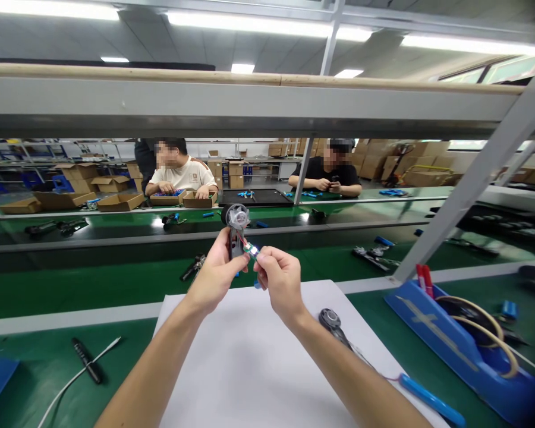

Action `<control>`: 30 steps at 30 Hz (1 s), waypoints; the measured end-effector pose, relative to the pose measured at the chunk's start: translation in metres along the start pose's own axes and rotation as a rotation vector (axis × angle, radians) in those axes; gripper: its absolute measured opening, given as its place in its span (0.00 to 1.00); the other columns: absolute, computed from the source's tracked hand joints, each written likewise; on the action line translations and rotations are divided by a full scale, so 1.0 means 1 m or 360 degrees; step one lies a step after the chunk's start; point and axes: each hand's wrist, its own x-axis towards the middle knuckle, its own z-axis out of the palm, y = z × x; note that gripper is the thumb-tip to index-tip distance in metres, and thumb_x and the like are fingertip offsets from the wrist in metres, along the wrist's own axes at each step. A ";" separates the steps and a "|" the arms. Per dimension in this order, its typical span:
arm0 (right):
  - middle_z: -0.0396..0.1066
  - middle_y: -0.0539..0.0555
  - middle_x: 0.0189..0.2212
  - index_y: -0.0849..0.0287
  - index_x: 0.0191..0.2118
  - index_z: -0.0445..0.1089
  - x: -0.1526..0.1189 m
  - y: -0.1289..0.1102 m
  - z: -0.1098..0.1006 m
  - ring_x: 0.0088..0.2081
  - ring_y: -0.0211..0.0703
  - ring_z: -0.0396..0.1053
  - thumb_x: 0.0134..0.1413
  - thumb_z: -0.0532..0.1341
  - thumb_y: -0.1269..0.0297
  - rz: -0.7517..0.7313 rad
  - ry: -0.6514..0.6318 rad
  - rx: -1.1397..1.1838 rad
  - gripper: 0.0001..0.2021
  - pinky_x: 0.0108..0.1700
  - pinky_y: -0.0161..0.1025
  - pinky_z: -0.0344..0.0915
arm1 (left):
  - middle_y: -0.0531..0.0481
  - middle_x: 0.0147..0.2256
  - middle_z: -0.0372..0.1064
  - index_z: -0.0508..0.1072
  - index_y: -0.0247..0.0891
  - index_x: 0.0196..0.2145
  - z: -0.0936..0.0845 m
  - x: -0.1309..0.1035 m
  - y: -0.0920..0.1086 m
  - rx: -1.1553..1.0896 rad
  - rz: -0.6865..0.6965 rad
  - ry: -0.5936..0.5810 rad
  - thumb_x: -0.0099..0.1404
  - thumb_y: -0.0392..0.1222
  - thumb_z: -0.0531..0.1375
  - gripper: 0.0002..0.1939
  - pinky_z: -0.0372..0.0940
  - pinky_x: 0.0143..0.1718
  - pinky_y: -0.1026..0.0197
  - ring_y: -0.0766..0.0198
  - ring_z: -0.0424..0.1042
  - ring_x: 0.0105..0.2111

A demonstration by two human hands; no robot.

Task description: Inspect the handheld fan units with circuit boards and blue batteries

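Above the white sheet [232, 362], my left hand [217, 268] is closed around a small grey handheld device [237, 219] with a round, partly clear, fan-like head. Thin red wires run from it to a little circuit board [252, 250], on which a white light glows. The fingertips of my right hand [280, 274] pinch the board's near end, and my left thumb lies close to its other end. A blue piece shows just below my right fingers; I cannot make out what it is. Another round-headed part [330, 320] lies on the sheet, with wires leading to a blue cylindrical battery [431, 399].
To the right stands a blue holder [455, 351] with red-handled tools and a tape roll. At left lie a black marker [87, 360] and a white cable [65, 389]. Loose parts dot the green line ahead. Two co-workers sit beyond it, under an overhead shelf [249, 98].
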 end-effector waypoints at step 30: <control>0.62 0.47 0.11 0.59 0.19 0.63 -0.016 -0.039 0.016 0.14 0.30 0.52 0.50 0.62 0.57 0.0073 -0.0102 0.0003 0.15 0.17 0.31 0.46 | 0.53 0.38 0.55 0.56 0.40 0.52 -0.009 -0.013 0.013 0.0296 0.0446 -0.0094 0.66 0.39 0.60 0.20 0.58 0.40 0.63 0.67 0.58 0.36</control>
